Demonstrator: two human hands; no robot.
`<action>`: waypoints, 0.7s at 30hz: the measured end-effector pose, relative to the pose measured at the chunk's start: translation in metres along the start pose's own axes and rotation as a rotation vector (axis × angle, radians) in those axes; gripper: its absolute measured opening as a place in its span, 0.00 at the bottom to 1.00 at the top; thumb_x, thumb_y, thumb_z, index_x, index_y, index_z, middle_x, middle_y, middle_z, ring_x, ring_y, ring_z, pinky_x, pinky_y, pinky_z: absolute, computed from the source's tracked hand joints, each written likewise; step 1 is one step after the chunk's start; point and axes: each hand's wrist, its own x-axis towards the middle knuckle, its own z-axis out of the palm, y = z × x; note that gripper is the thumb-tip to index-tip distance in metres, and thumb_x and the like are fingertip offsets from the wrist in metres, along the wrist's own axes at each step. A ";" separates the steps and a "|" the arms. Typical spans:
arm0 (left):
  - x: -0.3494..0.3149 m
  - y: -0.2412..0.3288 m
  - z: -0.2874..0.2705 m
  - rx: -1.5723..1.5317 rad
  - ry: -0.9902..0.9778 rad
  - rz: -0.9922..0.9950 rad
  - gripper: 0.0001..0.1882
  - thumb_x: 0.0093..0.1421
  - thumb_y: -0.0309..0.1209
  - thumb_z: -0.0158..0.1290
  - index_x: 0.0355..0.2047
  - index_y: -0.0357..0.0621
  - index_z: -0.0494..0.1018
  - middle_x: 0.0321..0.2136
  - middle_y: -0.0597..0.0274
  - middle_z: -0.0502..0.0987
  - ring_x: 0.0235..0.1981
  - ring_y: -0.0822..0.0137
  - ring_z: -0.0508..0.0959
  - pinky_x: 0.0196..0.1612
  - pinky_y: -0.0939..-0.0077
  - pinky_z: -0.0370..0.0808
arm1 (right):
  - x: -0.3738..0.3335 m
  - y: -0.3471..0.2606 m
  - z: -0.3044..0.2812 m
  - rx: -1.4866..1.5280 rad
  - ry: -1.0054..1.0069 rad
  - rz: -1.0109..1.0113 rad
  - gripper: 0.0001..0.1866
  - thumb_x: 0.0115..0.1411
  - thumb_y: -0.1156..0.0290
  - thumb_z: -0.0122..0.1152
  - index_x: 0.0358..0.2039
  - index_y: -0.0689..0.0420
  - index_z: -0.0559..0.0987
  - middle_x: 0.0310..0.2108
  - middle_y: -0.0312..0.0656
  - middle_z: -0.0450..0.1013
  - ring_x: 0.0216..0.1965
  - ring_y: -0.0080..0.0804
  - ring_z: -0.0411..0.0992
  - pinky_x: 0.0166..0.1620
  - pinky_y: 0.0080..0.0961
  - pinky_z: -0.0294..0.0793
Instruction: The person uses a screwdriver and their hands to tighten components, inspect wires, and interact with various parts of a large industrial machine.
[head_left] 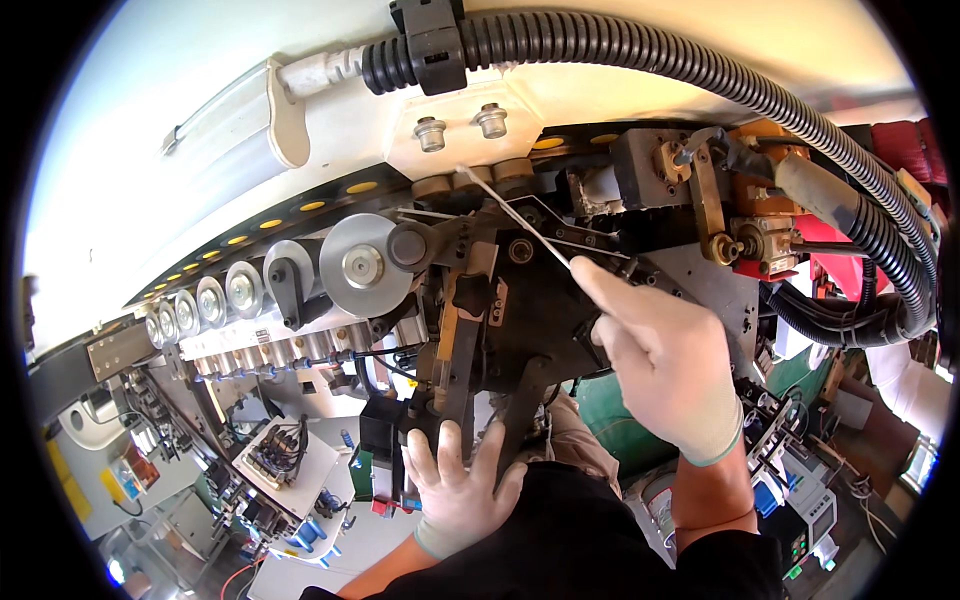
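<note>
My right hand [660, 350], in a thin whitish glove, is closed round a long, slender, light-coloured rod [520, 218], with the index finger stretched along it. The rod slants up and left over the dark metal machine head [540, 300], and its far end overlaps a row of brown round parts [470, 180]. Whether that end touches them I cannot tell. Also gloved, my left hand [462, 490] lies with fingers spread at the machine's near edge, close to a dark bar [522, 400]. A black star-shaped knob [473, 294] sits between the hands and the rod's tip.
Several metal rollers [362, 266] run off to the left. A black corrugated hose [640, 45] arches across the top and down the right. Orange-and-grey blocks with a lever [712, 220] stand at the right. Below left is a bench [290, 470] carrying small assemblies.
</note>
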 end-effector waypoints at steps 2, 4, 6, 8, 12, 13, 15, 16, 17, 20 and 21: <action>-0.001 0.001 -0.001 0.003 0.002 -0.008 0.29 0.55 0.52 0.64 0.55 0.57 0.78 0.58 0.46 0.60 0.57 0.30 0.59 0.57 0.34 0.62 | 0.000 -0.007 -0.005 -0.004 -0.008 0.063 0.27 0.60 0.79 0.63 0.61 0.51 0.80 0.27 0.49 0.74 0.27 0.50 0.75 0.32 0.40 0.75; -0.001 0.000 -0.001 0.001 0.002 -0.011 0.29 0.54 0.52 0.64 0.55 0.57 0.78 0.58 0.46 0.60 0.57 0.30 0.59 0.57 0.33 0.62 | -0.001 -0.008 -0.009 -0.078 -0.035 0.105 0.26 0.60 0.79 0.63 0.61 0.51 0.80 0.27 0.49 0.75 0.27 0.51 0.75 0.33 0.40 0.75; -0.001 0.000 0.000 -0.010 0.000 -0.011 0.29 0.54 0.51 0.64 0.55 0.58 0.78 0.58 0.46 0.61 0.57 0.30 0.59 0.57 0.33 0.62 | -0.003 -0.001 -0.006 -0.075 -0.016 0.110 0.26 0.61 0.79 0.62 0.61 0.51 0.80 0.27 0.49 0.74 0.27 0.51 0.75 0.33 0.40 0.75; -0.003 -0.001 0.000 -0.026 0.000 -0.005 0.29 0.54 0.51 0.64 0.55 0.58 0.78 0.58 0.46 0.61 0.57 0.30 0.59 0.57 0.34 0.62 | -0.006 -0.001 -0.005 -0.077 -0.017 0.133 0.26 0.61 0.80 0.61 0.61 0.53 0.80 0.26 0.48 0.75 0.27 0.46 0.75 0.33 0.35 0.75; 0.000 -0.001 -0.001 -0.024 -0.010 -0.006 0.30 0.54 0.51 0.64 0.55 0.58 0.78 0.58 0.46 0.61 0.57 0.31 0.59 0.57 0.35 0.62 | -0.006 -0.005 -0.002 -0.114 -0.056 0.140 0.27 0.61 0.82 0.57 0.61 0.58 0.80 0.26 0.46 0.77 0.24 0.34 0.73 0.34 0.26 0.75; 0.000 -0.001 -0.001 -0.020 -0.004 -0.005 0.30 0.54 0.51 0.64 0.55 0.58 0.78 0.58 0.46 0.61 0.57 0.31 0.59 0.57 0.35 0.62 | -0.006 -0.005 -0.001 -0.136 -0.059 0.121 0.26 0.61 0.82 0.56 0.62 0.58 0.79 0.26 0.45 0.78 0.24 0.32 0.73 0.34 0.26 0.75; -0.001 -0.001 -0.001 -0.014 0.005 -0.003 0.29 0.54 0.51 0.64 0.55 0.58 0.78 0.58 0.46 0.61 0.57 0.31 0.59 0.57 0.35 0.62 | -0.008 -0.001 0.000 0.050 -0.058 0.162 0.26 0.62 0.81 0.58 0.61 0.55 0.80 0.27 0.49 0.77 0.26 0.42 0.75 0.34 0.32 0.76; -0.001 -0.001 0.000 -0.010 0.011 -0.003 0.29 0.54 0.51 0.64 0.55 0.58 0.78 0.58 0.46 0.61 0.57 0.31 0.59 0.57 0.35 0.62 | -0.008 0.000 -0.001 0.143 -0.057 0.181 0.26 0.62 0.81 0.59 0.61 0.53 0.81 0.28 0.51 0.76 0.27 0.47 0.76 0.34 0.34 0.76; -0.001 -0.001 0.000 -0.007 0.016 -0.003 0.29 0.54 0.51 0.64 0.55 0.58 0.78 0.58 0.46 0.61 0.57 0.31 0.59 0.57 0.35 0.62 | -0.009 0.000 -0.004 0.141 -0.038 0.224 0.26 0.62 0.81 0.58 0.61 0.53 0.81 0.28 0.51 0.77 0.27 0.46 0.76 0.35 0.33 0.77; 0.000 -0.001 -0.001 -0.026 0.007 -0.001 0.29 0.54 0.51 0.64 0.55 0.57 0.78 0.58 0.45 0.61 0.57 0.31 0.59 0.57 0.35 0.62 | -0.011 0.001 -0.010 0.104 0.007 0.268 0.26 0.63 0.80 0.57 0.62 0.52 0.80 0.28 0.49 0.78 0.27 0.42 0.77 0.36 0.31 0.77; -0.001 -0.001 -0.001 -0.017 0.012 -0.001 0.29 0.54 0.51 0.64 0.55 0.57 0.78 0.58 0.45 0.61 0.58 0.30 0.59 0.57 0.35 0.62 | -0.012 0.002 -0.008 0.101 0.013 0.261 0.26 0.63 0.80 0.58 0.62 0.52 0.80 0.28 0.49 0.77 0.27 0.43 0.77 0.36 0.32 0.77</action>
